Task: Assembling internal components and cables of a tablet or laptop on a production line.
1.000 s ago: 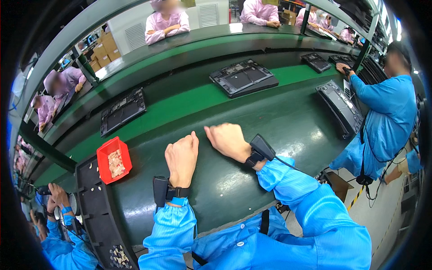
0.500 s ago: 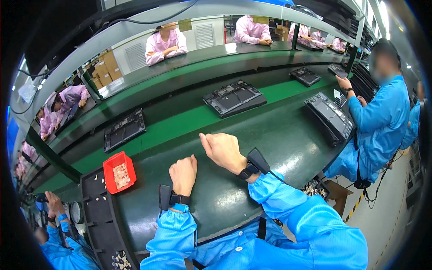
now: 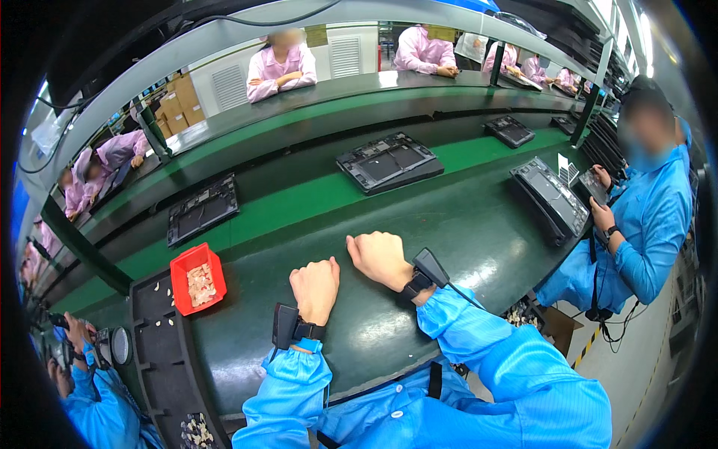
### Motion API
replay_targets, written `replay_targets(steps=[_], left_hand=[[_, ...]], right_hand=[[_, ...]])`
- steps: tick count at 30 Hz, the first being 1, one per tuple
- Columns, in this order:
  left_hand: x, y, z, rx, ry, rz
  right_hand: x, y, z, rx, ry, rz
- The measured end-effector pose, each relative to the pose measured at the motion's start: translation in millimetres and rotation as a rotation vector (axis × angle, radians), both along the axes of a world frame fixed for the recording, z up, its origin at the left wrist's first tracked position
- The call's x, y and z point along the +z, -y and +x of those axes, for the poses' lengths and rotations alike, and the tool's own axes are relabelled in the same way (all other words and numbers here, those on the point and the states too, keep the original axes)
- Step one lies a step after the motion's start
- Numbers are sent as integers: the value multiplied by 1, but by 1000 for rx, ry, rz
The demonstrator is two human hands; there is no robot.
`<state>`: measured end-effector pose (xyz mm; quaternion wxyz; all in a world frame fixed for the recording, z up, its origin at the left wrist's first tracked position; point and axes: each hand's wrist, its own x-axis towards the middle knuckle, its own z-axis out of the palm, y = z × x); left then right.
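Note:
My left hand [image 3: 315,288] rests over the dark green worktop [image 3: 299,382], closed in a fist with its back up. Beside it, a little farther off and to the right, my right hand [image 3: 379,259] is also curled into a fist, thumb side toward the left. No object shows in either one. Both wrists carry black strapped devices over blue sleeves. Left of my hands, a red bin [image 3: 198,280] with small pale pieces stands partly against a black compartment tray [image 3: 161,352]. Ahead, an opened laptop chassis [image 3: 390,162] lies on the green belt.
Another opened chassis [image 3: 203,209] is at the belt's left; a smaller one [image 3: 510,132] is farther right. Stacked open units [image 3: 552,200] sit at the worktop's right. A blue-clad co-worker [image 3: 651,202] stands there holding a dark part. Pink-clad people [image 3: 281,67] sit across the line.
My left hand has moved slightly up and right, and my right fist looks more tightly closed. The co-worker at right has drawn the dark part in toward the body with both hands.

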<state>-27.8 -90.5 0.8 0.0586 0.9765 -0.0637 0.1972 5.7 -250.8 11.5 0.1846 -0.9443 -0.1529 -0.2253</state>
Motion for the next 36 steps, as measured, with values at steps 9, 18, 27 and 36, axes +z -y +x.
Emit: replay_targets(steps=[9, 18, 27, 36], left_hand=[[4, 10, 1, -16, -43, -38], [4, 27, -7, -162, -32, -7], [3, 17, -4, -67, 43, -19], [10, 24, -9, -59, -5, -35]], right_hand=[[-6, 9, 3, -46, -99, -50], [1, 3, 25, 81, 282, 121], [3, 19, -26, 35, -3, 36], [95, 17, -8, 151, 430, 291]])
